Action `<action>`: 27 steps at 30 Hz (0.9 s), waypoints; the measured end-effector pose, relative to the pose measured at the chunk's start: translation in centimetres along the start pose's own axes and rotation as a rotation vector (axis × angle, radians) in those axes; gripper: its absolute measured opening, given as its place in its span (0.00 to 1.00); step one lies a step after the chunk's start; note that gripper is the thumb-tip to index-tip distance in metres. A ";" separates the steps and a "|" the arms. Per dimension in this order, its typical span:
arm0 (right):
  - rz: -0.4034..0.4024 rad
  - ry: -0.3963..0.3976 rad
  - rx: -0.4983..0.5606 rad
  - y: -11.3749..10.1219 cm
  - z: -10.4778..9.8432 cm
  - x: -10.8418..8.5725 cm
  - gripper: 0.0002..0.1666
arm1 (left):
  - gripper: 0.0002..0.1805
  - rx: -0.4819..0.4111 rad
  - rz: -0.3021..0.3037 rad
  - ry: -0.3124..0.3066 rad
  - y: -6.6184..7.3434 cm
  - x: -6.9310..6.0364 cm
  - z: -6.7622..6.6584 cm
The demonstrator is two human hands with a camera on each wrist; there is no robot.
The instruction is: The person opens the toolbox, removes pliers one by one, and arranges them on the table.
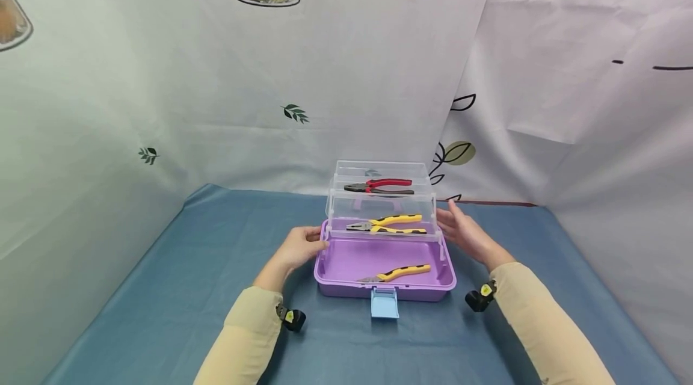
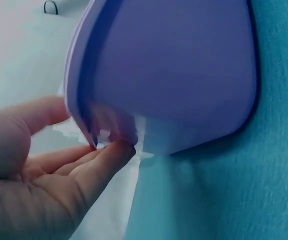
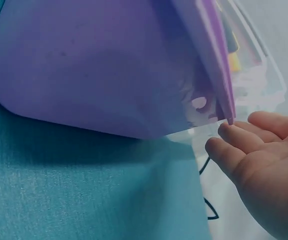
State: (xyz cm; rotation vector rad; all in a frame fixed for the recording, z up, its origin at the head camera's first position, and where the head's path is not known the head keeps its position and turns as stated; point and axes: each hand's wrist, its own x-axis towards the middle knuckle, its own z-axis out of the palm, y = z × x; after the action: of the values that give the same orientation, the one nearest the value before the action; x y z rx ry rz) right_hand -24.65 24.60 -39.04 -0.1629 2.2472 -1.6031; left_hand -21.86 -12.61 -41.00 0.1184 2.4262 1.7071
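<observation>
The open purple toolbox [image 1: 346, 254] stands on the bench [image 1: 189, 295] between 2 grips. The left grip [image 1: 296, 248] pinches its left rim; the right grip [image 1: 470, 236], fingers extended around nothing, is at its right rear corner, contact unclear. Inside lie 3 pliers [image 1: 407, 271].

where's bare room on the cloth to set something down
Widest is the blue cloth between the left sleeve and the left curtain; then a patch between the sleeves, nearer than the latch. Crowded: the sides of the purple box, by the left hand and right hand.
</observation>
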 end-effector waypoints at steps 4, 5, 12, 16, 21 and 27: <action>-0.003 0.043 -0.082 -0.2 0.2 -0.1 0.57 | 0.24 0.052 -0.010 0.049 -0.3 0.0 0.4; -0.010 0.066 -0.118 -0.3 0.2 -0.2 0.56 | 0.23 0.056 -0.011 0.059 -0.4 0.0 0.5; -0.072 0.264 -0.391 -1.4 0.4 -1.1 0.49 | 0.21 -0.001 -0.004 0.072 -0.9 -0.2 0.5; -0.145 0.298 -0.475 -2.2 0.4 -1.2 0.46 | 0.21 -0.043 -0.013 0.076 -1.2 -0.3 0.5; -0.216 0.322 -0.592 -2.8 0.3 -1.0 0.43 | 0.20 -0.103 -0.013 0.085 -1.7 -0.3 0.8; -0.273 0.315 -0.718 -3.7 0.5 -0.7 0.40 | 0.20 -0.137 -0.013 0.109 -2.2 -0.3 0.9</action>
State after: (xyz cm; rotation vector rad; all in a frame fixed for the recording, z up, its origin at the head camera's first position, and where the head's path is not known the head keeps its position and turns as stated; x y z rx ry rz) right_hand -24.23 23.15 -35.60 -0.4437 3.0763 -0.8952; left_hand -21.29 -12.53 -43.30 -0.0088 2.3684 1.9139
